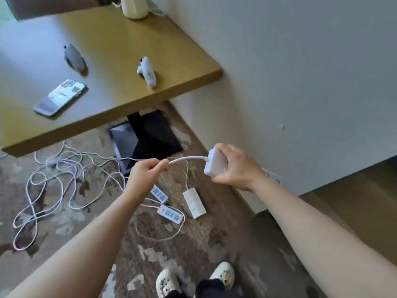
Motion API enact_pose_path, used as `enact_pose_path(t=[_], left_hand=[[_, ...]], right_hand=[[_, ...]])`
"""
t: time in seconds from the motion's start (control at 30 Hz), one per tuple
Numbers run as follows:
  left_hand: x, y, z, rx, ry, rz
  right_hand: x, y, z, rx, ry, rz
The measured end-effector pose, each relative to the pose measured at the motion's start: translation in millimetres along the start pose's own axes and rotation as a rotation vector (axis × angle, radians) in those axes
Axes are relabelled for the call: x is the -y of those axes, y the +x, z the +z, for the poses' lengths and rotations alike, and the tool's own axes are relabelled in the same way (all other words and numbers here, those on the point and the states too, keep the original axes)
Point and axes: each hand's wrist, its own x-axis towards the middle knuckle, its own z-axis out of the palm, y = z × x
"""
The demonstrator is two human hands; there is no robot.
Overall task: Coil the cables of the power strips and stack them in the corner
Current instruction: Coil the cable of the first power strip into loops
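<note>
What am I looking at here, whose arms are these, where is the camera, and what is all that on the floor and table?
No machine here: a person wears a camera on the head, looking down at their own arms and shoes. The right hand grips a white power strip. The left hand pinches that strip's cable close to where it leaves the strip. On the patterned carpet lie three more power strips: a white one and two with blue sockets, beside a tangle of loose white cables. The wooden table holds a phone and two small handheld devices, one grey, one white.
</note>
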Motion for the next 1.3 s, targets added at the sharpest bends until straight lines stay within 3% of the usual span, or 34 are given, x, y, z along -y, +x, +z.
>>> enact_pose_path(t=[0.2, 0.37, 0.53, 0.77, 0.87, 1.0, 1.13, 1.3], left_hand=[[143.3, -28.9, 57.6, 0.197, 0.178, -0.038], [197.9, -67.5, 103.8, 0.095, 0.155, -0.012], [173.3, -133.1, 121.4, -0.103, 0.044, 0.098], [98.0, -196.1, 114.2, -0.196, -0.029, 0.217], [69.8, -205.3, 114.5, -0.117, 0.04, 0.263], [70.0, -195.1, 148.4, 0.109, 0.259, 0.203], [106.3, -165.0, 222.2, 0.317, 0.457, 0.163], [165.2, -123.6, 322.2, 0.556, 0.505, 0.102]], right_hand=[[-81.6, -20.1, 129.2, 0.097, -0.055, -0.024], [-120.2, -45.5, 184.4, 0.001, -0.142, -0.146], [-114.6, -112.9, 165.9, -0.145, -0.171, -0.279], [-97.0, -192.8, 95.8, -0.249, -0.285, -0.409], [-106.8, -207.5, 80.4, -0.26, -0.371, -0.423], [-157.5, -208.9, 89.1, -0.096, -0.548, -0.363], [-236.5, -195.5, 132.5, 0.127, -0.573, -0.246], [-340.7, -168.8, 189.8, 0.325, -0.561, -0.124]])
